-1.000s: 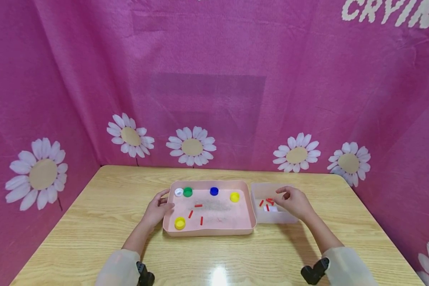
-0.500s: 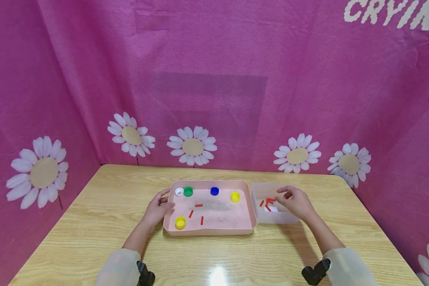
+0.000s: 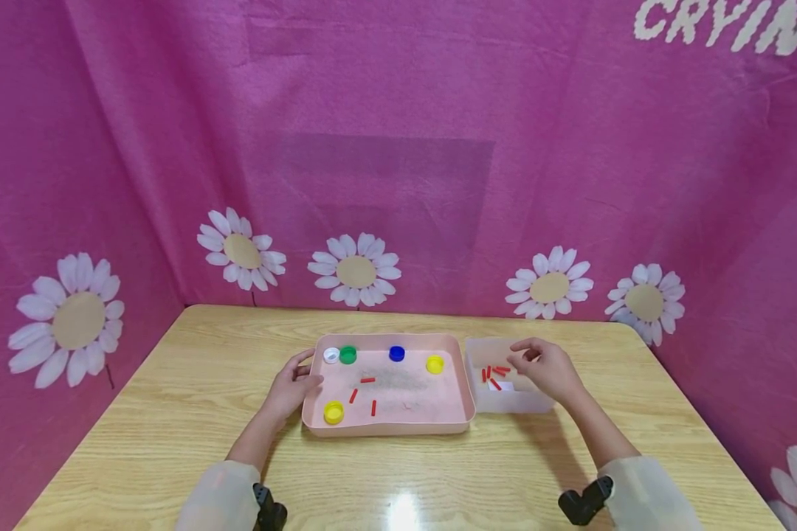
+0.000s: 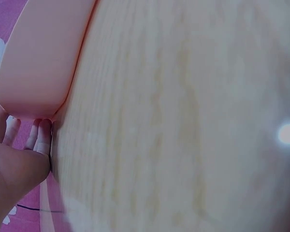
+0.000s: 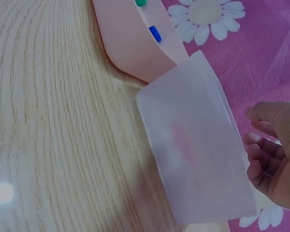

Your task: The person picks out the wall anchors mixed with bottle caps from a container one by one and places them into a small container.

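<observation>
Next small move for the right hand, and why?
Probably reach the right hand towards the three red pieces in the pink tray: the hand looks empty above the translucent box, where other red pieces already lie.

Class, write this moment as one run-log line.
left hand: grips pink tray | right hand: over translucent bin | red sticks: in both containers

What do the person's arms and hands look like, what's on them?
The left hand and right hand wear no gloves. The left sleeve and right sleeve are whitish, ending before the wrists. A chunky black gadget sits at each one's inner side.
</observation>
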`<act>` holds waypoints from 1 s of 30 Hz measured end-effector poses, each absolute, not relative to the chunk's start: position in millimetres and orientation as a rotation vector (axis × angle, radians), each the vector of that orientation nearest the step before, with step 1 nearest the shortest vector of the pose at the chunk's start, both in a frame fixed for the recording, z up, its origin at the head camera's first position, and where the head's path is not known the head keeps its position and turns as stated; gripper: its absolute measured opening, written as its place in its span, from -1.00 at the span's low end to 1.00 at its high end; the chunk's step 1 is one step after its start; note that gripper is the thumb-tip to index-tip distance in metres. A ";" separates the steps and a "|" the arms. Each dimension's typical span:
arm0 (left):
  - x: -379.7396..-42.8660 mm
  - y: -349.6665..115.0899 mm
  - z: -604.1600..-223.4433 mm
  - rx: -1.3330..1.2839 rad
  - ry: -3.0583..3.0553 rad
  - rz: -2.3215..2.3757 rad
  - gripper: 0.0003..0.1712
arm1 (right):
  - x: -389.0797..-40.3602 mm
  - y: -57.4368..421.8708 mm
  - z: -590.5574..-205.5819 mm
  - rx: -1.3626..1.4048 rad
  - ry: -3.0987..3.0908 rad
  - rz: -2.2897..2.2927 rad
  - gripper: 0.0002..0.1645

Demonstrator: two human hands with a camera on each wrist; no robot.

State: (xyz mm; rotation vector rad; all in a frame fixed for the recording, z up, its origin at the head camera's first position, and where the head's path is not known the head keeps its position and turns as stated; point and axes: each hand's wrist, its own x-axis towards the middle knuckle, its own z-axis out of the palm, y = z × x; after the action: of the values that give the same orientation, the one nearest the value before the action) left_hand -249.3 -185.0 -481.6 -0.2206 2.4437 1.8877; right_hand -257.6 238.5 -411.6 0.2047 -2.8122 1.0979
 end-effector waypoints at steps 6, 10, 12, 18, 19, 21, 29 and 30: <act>-249.7 -184.9 -481.1 -0.230 2.443 1.879 -0.34 | -258.2 231.0 -408.8 0.226 -2.795 1.096 -0.65; -250.7 -185.6 -481.7 -0.237 2.446 1.872 -0.34 | -259.6 225.7 -408.9 0.242 -2.766 1.090 -0.68; -251.3 -185.9 -481.9 -0.247 2.445 1.869 -0.34 | -259.8 222.8 -408.5 0.246 -2.758 1.103 -0.67; -251.5 -185.7 -481.4 -0.246 2.441 1.875 -0.34 | -259.4 214.4 -405.6 0.258 -2.743 1.176 -0.66; -251.2 -185.6 -481.2 -0.247 2.440 1.876 -0.34 | -259.1 212.9 -405.1 0.264 -2.740 1.184 -0.66; -250.9 -185.6 -480.9 -0.247 2.436 1.872 -0.34 | -258.4 209.7 -404.1 0.275 -2.735 1.192 -0.66; -249.7 -185.6 -480.7 -0.237 2.423 1.895 -0.34 | -255.4 193.9 -402.7 0.307 -2.706 1.153 -0.72; -249.9 -185.6 -481.1 -0.234 2.421 1.900 -0.34 | -255.0 191.4 -402.6 0.316 -2.699 1.173 -0.73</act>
State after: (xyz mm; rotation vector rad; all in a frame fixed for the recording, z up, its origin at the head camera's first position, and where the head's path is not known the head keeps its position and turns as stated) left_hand -249.9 -185.6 -481.1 -0.2339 2.4210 1.8999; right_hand -255.0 191.4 -402.6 0.3158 -2.6995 1.1726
